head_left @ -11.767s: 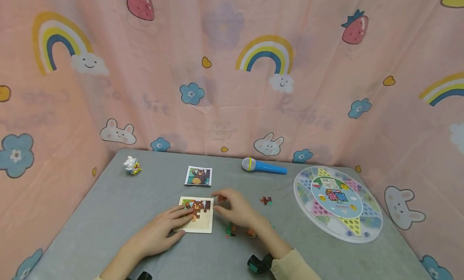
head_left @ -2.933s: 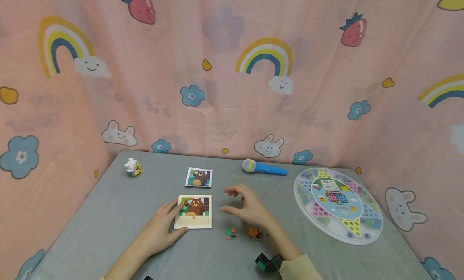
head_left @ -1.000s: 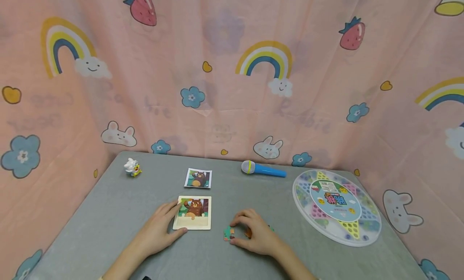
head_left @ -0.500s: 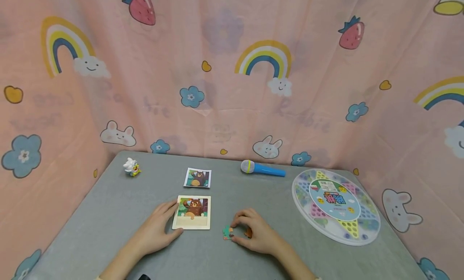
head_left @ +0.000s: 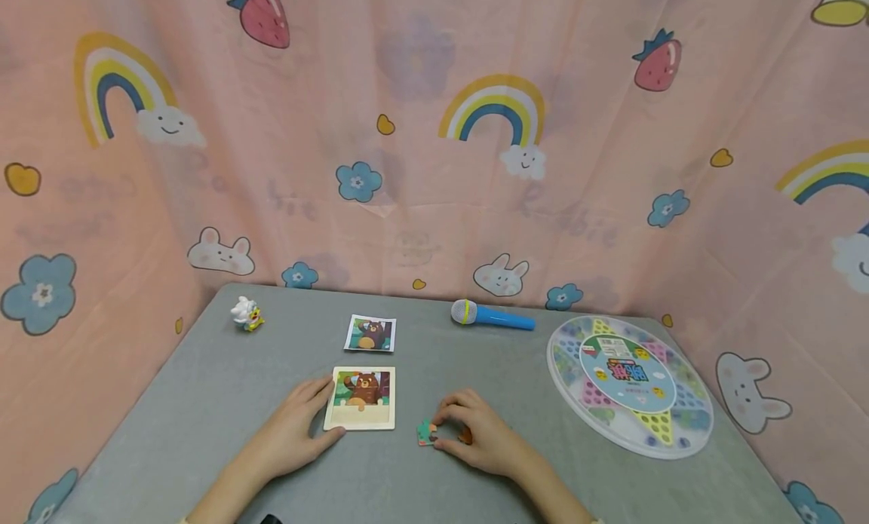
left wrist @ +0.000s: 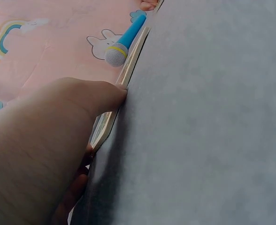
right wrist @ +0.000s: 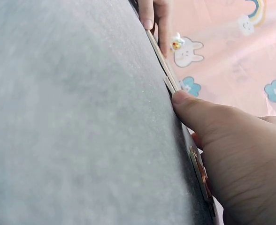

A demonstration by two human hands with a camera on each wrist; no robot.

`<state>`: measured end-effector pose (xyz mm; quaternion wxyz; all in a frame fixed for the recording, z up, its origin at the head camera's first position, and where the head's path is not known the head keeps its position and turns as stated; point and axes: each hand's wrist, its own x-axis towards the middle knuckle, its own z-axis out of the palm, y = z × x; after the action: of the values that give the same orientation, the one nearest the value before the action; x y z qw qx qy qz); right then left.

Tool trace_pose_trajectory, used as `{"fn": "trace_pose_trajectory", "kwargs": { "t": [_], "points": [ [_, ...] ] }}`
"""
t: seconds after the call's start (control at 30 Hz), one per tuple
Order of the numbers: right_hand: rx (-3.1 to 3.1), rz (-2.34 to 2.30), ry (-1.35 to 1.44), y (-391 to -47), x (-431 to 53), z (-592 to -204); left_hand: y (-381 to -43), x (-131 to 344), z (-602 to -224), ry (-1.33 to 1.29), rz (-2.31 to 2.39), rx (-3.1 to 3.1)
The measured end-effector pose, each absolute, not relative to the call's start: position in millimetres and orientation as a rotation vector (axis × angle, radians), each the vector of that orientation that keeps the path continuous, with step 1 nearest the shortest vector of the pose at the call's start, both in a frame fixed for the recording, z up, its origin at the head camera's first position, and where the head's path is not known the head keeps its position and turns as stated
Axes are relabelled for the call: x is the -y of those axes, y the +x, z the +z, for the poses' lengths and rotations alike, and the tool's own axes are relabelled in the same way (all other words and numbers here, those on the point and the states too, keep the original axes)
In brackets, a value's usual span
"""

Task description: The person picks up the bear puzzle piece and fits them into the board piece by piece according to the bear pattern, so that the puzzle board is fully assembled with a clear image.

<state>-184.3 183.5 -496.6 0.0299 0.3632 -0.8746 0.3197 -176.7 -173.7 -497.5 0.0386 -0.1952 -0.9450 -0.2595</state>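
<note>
A square wooden jigsaw puzzle board (head_left: 360, 424) lies mid-table, its upper rows forming a brown bear and a pale strip bare along the bottom. My left hand (head_left: 292, 430) holds it at the near left corner, fingers along the left side and thumb (left wrist: 112, 96) against the front edge. To the right of the board, my right hand (head_left: 485, 437) pinches a small green puzzle piece (head_left: 425, 433) between thumb and fingers, low at the tabletop. An orange puzzle piece (head_left: 465, 436) is partly hidden under that hand; its edge (right wrist: 201, 176) shows in the right wrist view.
Behind the board lies a bear picture card (head_left: 370, 333). A blue toy microphone (head_left: 502, 317) is at the back, and a round Chinese checkers board (head_left: 689, 441) at the right. A small white-and-yellow figurine (head_left: 247, 313) stands back left. A pink patterned curtain (head_left: 421, 207) hangs behind the table.
Over the earlier frames, more bear pieces came into the board. My right hand then moved from beside it down to the loose pieces and took hold of the green one. The last half second shows little movement.
</note>
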Motion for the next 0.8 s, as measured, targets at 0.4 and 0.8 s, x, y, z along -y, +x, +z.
{"fn": "trace_pose_trajectory", "kwargs": {
  "t": [0.4,0.8],
  "points": [
    [2.734,1.027,1.034,-184.8,-182.4,-496.1,-177.4,173.5,-498.4,-0.582,-0.786,2.914],
    [2.705,1.090,0.970,-185.2,-180.8,-499.3,-176.9,173.5,-498.7,-0.577,-0.772,2.917]
  ]
}}
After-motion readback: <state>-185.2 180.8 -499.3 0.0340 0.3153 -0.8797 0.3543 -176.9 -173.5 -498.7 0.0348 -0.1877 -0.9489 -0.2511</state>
